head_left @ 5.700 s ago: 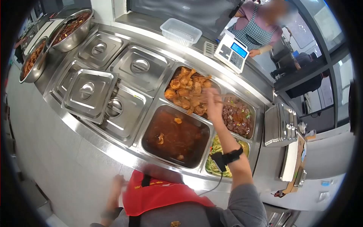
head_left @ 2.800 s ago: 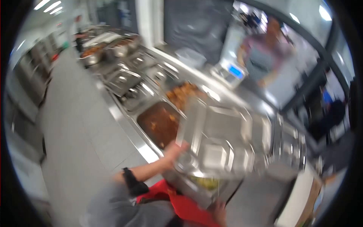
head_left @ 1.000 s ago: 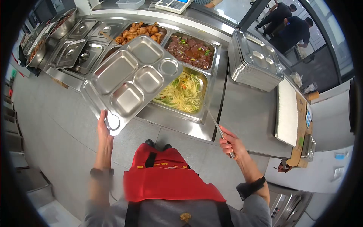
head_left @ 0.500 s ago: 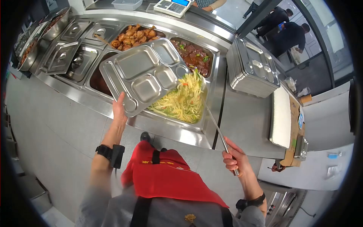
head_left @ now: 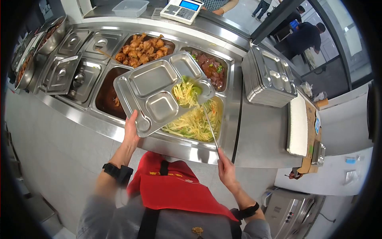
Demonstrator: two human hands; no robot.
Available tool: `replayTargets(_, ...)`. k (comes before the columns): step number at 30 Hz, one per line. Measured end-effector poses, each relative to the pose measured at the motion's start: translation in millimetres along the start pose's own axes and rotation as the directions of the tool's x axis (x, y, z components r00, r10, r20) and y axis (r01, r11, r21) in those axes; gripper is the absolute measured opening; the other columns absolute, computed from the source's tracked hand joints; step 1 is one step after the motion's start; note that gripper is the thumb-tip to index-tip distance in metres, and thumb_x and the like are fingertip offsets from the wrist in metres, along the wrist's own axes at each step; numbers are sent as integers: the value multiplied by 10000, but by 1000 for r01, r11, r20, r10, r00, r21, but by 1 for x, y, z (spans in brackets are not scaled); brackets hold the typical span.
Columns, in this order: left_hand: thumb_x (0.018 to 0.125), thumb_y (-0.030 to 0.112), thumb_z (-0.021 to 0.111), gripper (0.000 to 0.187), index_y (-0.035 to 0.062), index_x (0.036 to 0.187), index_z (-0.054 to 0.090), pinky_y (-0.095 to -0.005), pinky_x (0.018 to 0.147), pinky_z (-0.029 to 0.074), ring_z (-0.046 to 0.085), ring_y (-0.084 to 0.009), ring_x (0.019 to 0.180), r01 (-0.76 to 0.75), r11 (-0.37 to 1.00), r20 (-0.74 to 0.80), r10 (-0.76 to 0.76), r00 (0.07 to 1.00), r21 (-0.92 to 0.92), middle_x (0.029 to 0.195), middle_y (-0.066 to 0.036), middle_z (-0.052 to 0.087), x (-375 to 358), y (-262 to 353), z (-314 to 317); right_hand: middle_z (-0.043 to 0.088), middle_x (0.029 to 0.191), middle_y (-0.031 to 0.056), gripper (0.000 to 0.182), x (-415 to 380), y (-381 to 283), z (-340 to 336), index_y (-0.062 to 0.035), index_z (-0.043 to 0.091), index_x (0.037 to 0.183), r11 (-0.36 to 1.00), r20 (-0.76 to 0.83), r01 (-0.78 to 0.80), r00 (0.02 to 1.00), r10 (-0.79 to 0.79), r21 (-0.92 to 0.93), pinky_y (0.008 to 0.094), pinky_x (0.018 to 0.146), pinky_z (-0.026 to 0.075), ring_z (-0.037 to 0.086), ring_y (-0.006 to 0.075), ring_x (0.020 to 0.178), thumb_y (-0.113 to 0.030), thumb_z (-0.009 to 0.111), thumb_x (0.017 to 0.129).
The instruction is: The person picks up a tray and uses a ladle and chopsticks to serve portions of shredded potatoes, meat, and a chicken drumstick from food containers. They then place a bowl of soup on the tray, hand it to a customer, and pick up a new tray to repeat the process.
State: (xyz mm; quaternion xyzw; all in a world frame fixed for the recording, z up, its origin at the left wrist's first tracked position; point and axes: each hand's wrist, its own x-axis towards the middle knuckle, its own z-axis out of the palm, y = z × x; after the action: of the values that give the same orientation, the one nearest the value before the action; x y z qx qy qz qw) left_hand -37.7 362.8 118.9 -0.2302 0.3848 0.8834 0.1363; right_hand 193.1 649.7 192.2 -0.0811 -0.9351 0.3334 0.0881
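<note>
My left hand [head_left: 130, 129] grips the near left edge of a steel compartment tray [head_left: 153, 77], thumb on top. The tray is held over the food wells. My right hand [head_left: 226, 169] is closed round the long metal handle of a serving spoon [head_left: 209, 123]. The spoon's head is blurred at the tray's right-hand compartment, where a heap of yellow-green shredded vegetables [head_left: 184, 95] lies; the other compartments show bare steel. Below the tray is a well of the same shredded vegetables [head_left: 191, 126], partly hidden by it.
Behind the tray are wells of chicken drumsticks [head_left: 139, 51] and dark red-brown chunks [head_left: 215, 71]. Lidded wells [head_left: 81, 85] stand left. A stack of trays [head_left: 260, 85] and a white slab-like block [head_left: 297, 127] are on the right. A scale [head_left: 181, 11] sits at the back; people are beyond.
My right hand has moved left and forward, bringing the spoon from the vegetable well's right side onto the tray. Shredded vegetables now lie in a compartment that was bare. The tray has shifted slightly right.
</note>
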Motion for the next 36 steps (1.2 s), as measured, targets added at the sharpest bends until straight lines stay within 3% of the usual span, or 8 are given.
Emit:
replayTargets(3,830,221,575,315,38,1073,494,-321,744,493,583,-181,861,-8,999,-6,8,1000,31,966,-64,583,14,0,-9,590,991,172,439,2,-1,-15,-53,446,1231,985,155,-96,981,118,-144,268,667,457,584,216,726,45,477,804)
replayTargets(7,829,246,571,315,26,1051,531,-321,764,493,593,-194,866,21,998,27,-23,999,59,971,-80,600,23,-4,-31,595,1010,149,474,49,3,-36,-112,445,1247,999,-94,10,996,-5,51,269,644,440,544,108,703,30,482,796)
replayTargets(9,827,252,571,314,25,1042,540,-321,768,492,597,-198,858,39,995,-3,-39,999,97,972,-86,604,19,-4,-42,598,983,163,449,92,20,-56,-115,441,1247,964,56,-267,963,265,17,272,635,439,580,171,706,-16,470,810)
replayTargets(16,832,235,555,280,20,1012,533,-312,717,500,598,-186,805,25,997,-158,-13,987,74,913,-77,604,-34,-8,-56,585,758,219,403,249,132,-35,-109,463,1196,898,32,18,999,-4,-439,478,619,436,560,392,706,-58,449,796)
replayTargets(20,839,242,545,261,16,968,561,-298,676,503,598,-175,753,-27,997,-226,44,973,77,874,-65,609,-55,-14,-56,598,763,166,457,281,146,-21,-105,385,1276,989,280,-144,951,129,31,386,539,436,578,268,608,-60,422,822)
replayTargets(24,840,245,548,259,13,955,563,-284,666,502,594,-158,743,-75,994,-211,92,973,84,864,-60,608,-59,-21,-62,471,638,42,437,295,117,-51,-122,363,1303,496,704,-763,614,356,414,222,385,316,378,69,466,-76,416,871)
replayTargets(30,828,194,562,262,45,1035,500,-270,663,497,575,-129,776,-41,994,-302,71,951,103,870,-35,577,-62,-24,-49,428,657,29,401,282,107,-26,-177,395,1271,-57,791,-809,553,261,585,140,339,268,329,34,463,-65,431,887)
replayTargets(36,826,225,567,253,26,979,534,-261,631,498,583,-136,726,-104,985,-269,139,953,140,841,-44,590,-47,-25,-36,413,657,28,371,259,107,-60,-183,424,1246,-73,774,-782,591,229,619,151,340,270,329,41,464,-74,426,891)
